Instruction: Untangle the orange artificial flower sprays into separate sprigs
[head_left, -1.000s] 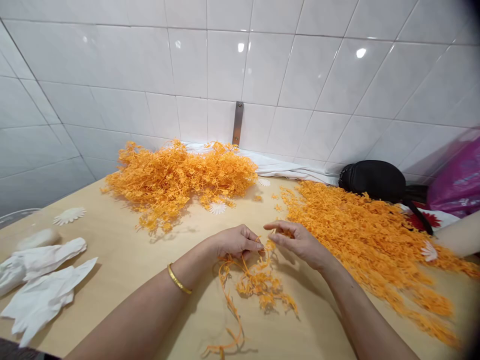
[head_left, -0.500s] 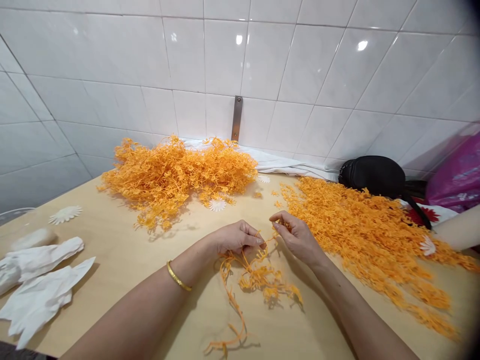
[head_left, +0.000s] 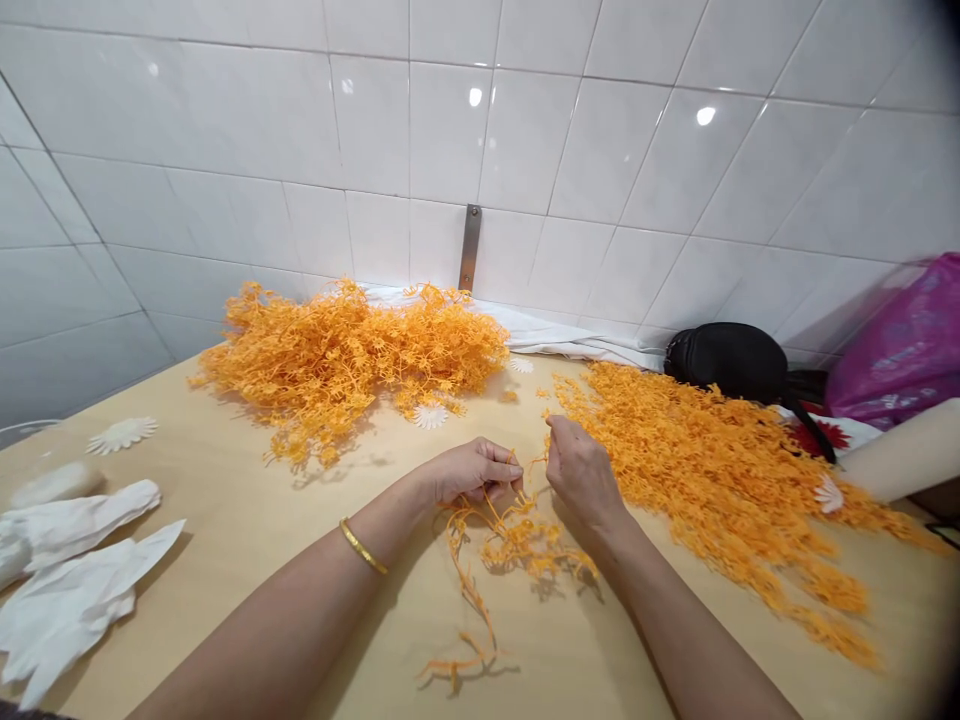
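Note:
My left hand (head_left: 476, 472) pinches the stem of an orange artificial flower sprig (head_left: 534, 545) between thumb and fingers. The sprig's small blossoms hang below that hand, and one thin, mostly bare stem (head_left: 471, 590) curves down toward the table front. Close by on the right, my right hand (head_left: 585, 475) is closed with its back turned to me. A thin orange strand shows beside its fingers, but their grip is hidden. Behind my left hand lies a big heap of orange flower sprigs (head_left: 337, 360). A spread pile of loose orange blossoms (head_left: 697, 450) lies right of my right hand.
White crumpled gloves (head_left: 82, 580) lie at the table's left. White petal-shaped pieces (head_left: 124, 434) are scattered about. At the back right are a black pouch (head_left: 727, 360), a purple bag (head_left: 900, 345) and a cream roll (head_left: 907, 450). A tiled wall (head_left: 255, 120) borders the table's back.
My right hand has turned over, so its back now faces me and its fingers are hidden. The left hand keeps its pinch on the sprig. The view has shifted slightly.

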